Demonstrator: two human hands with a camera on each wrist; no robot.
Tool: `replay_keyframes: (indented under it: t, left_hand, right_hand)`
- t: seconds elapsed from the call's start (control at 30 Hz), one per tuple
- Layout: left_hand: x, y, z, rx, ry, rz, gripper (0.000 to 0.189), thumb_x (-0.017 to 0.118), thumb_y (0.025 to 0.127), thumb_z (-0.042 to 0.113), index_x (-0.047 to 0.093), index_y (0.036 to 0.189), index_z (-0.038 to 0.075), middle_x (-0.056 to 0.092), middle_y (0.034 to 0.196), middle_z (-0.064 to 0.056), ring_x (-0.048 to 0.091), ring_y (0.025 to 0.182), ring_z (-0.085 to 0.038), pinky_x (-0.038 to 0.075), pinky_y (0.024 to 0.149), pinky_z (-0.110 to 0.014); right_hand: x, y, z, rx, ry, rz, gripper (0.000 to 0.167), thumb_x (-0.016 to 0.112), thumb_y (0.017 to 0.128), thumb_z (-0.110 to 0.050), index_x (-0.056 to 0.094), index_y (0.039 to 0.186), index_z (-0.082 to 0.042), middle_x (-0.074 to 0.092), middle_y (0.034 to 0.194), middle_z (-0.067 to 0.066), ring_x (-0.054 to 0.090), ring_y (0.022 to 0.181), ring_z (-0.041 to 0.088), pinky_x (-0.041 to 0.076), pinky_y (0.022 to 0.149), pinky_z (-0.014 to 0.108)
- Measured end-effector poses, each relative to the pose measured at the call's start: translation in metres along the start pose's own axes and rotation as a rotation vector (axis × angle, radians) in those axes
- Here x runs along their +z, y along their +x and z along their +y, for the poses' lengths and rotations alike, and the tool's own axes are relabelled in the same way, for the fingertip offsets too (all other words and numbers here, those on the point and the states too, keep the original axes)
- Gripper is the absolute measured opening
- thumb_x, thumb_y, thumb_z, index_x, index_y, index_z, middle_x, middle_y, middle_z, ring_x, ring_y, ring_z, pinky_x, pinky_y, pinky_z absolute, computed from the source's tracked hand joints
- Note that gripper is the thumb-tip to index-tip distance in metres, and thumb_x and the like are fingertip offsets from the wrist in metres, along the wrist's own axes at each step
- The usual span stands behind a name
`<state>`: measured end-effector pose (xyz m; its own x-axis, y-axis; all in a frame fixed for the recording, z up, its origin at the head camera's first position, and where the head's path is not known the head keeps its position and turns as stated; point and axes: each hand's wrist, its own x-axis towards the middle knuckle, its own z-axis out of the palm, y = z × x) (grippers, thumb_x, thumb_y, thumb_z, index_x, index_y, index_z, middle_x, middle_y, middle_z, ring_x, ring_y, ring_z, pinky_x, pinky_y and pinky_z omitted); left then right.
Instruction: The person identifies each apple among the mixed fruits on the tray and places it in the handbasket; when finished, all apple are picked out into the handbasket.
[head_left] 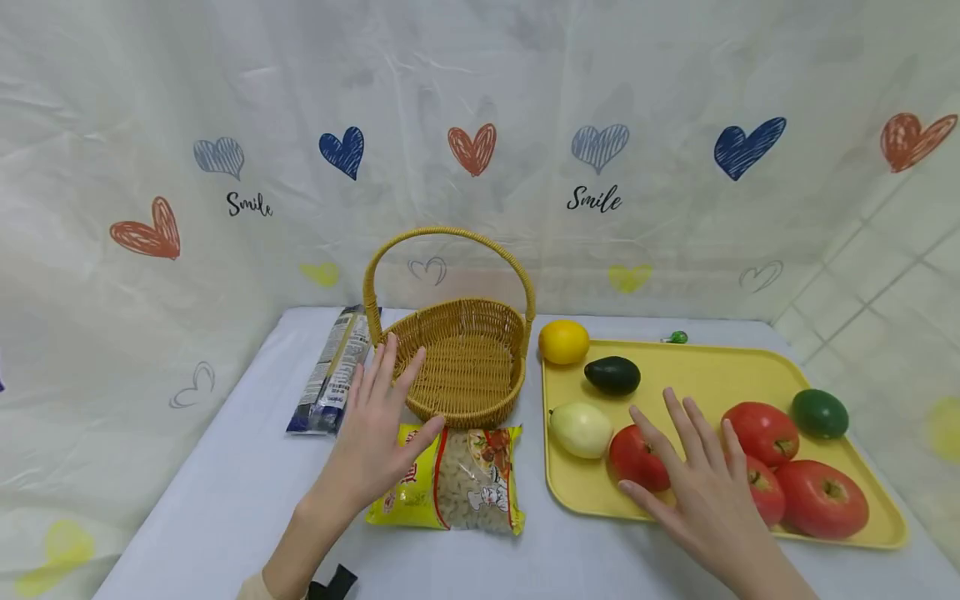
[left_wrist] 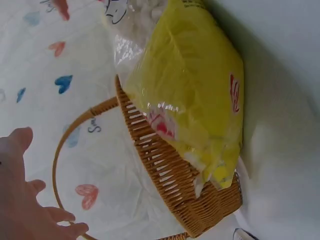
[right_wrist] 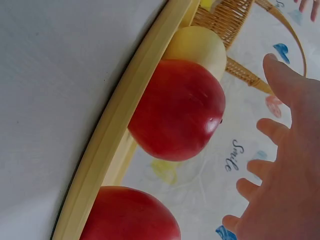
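Head view: left hand point(head_left: 377, 429) and right hand point(head_left: 703, 493) spread well apart, holding nothing. At the left hand's two o'clock stands a wicker basket point(head_left: 463, 371); at the right hand's ten o'clock, on the yellow tray point(head_left: 712, 375), a red apple point(head_left: 630, 457), whose round sides likely want cupping.

Left hand point(head_left: 375, 437) and right hand point(head_left: 705, 496) were both kinda just hovering out front, fingers point(head_left: 384, 371) spread and pretty much straight, thumbs point(head_left: 426, 438) angled inward.

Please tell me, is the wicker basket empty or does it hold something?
Empty, as far as visible: the wicker basket shows its bare woven bottom in the head view.
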<state>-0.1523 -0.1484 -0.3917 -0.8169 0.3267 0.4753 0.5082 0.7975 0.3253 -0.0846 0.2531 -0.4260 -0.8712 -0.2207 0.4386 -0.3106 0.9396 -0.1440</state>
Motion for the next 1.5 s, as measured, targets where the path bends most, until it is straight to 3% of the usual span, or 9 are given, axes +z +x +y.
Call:
replay_keyframes:
  t: [0.13,0.27,0.4,0.5,0.6,1.0,1.1,1.27,1.5]
  left_hand:
    - [-0.017,0.020,-0.018,-0.078,-0.273,-0.040,0.089,0.058,0.102,0.046,-0.002,0.166,0.034,-0.008,0.175,0.001,-0.002,0.163,-0.030,0.008,0.126,-0.070]
    - [-0.034,0.053,-0.044,-0.140,-0.559,-0.014,0.085,0.055,0.105,0.038,-0.007,0.164,0.040,-0.007,0.174,0.010,-0.003,0.163,-0.022,0.006,0.127,-0.068]
    - [-0.037,0.075,-0.068,-0.184,-0.726,-0.005,0.085,0.054,0.106,0.035,-0.010,0.162,0.042,-0.010,0.173,0.012,-0.007,0.163,-0.017,0.001,0.128,-0.065]
    - [-0.032,0.077,-0.081,-0.238,-0.785,-0.015,0.087,0.053,0.106,0.036,-0.013,0.161,0.043,-0.012,0.173,0.011,-0.011,0.162,-0.017,-0.002,0.127,-0.066]
    - [-0.028,0.074,-0.090,-0.266,-0.801,-0.019,0.087,0.053,0.105,0.035,-0.013,0.161,0.043,-0.012,0.174,0.010,-0.013,0.162,-0.016,-0.003,0.125,-0.070]
    - [-0.015,0.078,-0.108,-0.257,-0.779,0.004,0.086,0.055,0.105,0.037,-0.009,0.163,0.041,-0.012,0.173,0.012,-0.014,0.162,-0.018,-0.006,0.125,-0.070]
    - [-0.010,0.078,-0.111,-0.266,-0.802,-0.001,0.086,0.054,0.105,0.038,-0.009,0.163,0.039,-0.012,0.174,0.010,-0.012,0.162,-0.018,-0.005,0.127,-0.067]
    - [0.002,0.077,-0.117,-0.295,-0.811,-0.033,0.086,0.053,0.106,0.041,-0.010,0.164,0.035,-0.012,0.174,0.005,-0.009,0.163,-0.021,-0.002,0.130,-0.060]
    - [0.019,0.077,-0.121,-0.291,-0.808,-0.070,0.088,0.054,0.107,0.033,-0.012,0.164,0.032,-0.005,0.175,-0.004,-0.003,0.163,-0.028,0.000,0.130,-0.059]
  right_hand:
    - [0.001,0.000,-0.001,0.002,0.003,-0.015,0.098,0.084,0.078,-0.049,0.035,0.160,-0.030,0.015,0.173,0.015,0.020,0.152,0.045,-0.004,0.125,0.070]
    - [0.002,-0.002,-0.001,0.008,-0.005,-0.031,0.098,0.083,0.078,-0.050,0.034,0.161,-0.030,0.016,0.172,0.015,0.023,0.149,0.046,-0.005,0.126,0.069]
    - [0.002,-0.005,-0.001,0.021,-0.020,-0.041,0.104,0.084,0.077,-0.050,0.029,0.163,-0.030,0.020,0.171,0.016,0.026,0.146,0.047,-0.005,0.125,0.070]
    - [0.002,-0.007,0.000,0.030,-0.028,-0.048,0.107,0.085,0.076,-0.051,0.026,0.164,-0.031,0.021,0.170,0.016,0.026,0.146,0.047,-0.006,0.125,0.071]
    - [0.002,-0.008,0.001,0.037,-0.032,-0.044,0.106,0.085,0.076,-0.052,0.027,0.163,-0.032,0.022,0.170,0.018,0.027,0.146,0.048,-0.004,0.124,0.072]
    - [0.005,-0.012,0.007,0.035,-0.011,-0.048,0.110,0.089,0.070,-0.052,0.031,0.161,-0.029,0.022,0.169,0.019,0.026,0.147,0.048,-0.003,0.125,0.071]
    - [0.005,-0.011,0.008,0.036,0.003,-0.058,0.108,0.089,0.072,-0.052,0.032,0.161,-0.029,0.023,0.169,0.019,0.027,0.146,0.047,0.008,0.123,0.074]
    - [0.005,-0.008,0.010,0.059,0.031,-0.102,0.103,0.088,0.073,-0.052,0.036,0.159,-0.030,0.024,0.169,0.017,0.031,0.143,0.046,0.035,0.104,0.078]
    - [0.009,-0.009,0.010,0.053,0.000,-0.128,0.103,0.088,0.071,-0.056,0.038,0.158,-0.029,0.027,0.167,0.016,0.035,0.140,0.044,0.040,0.098,0.079]
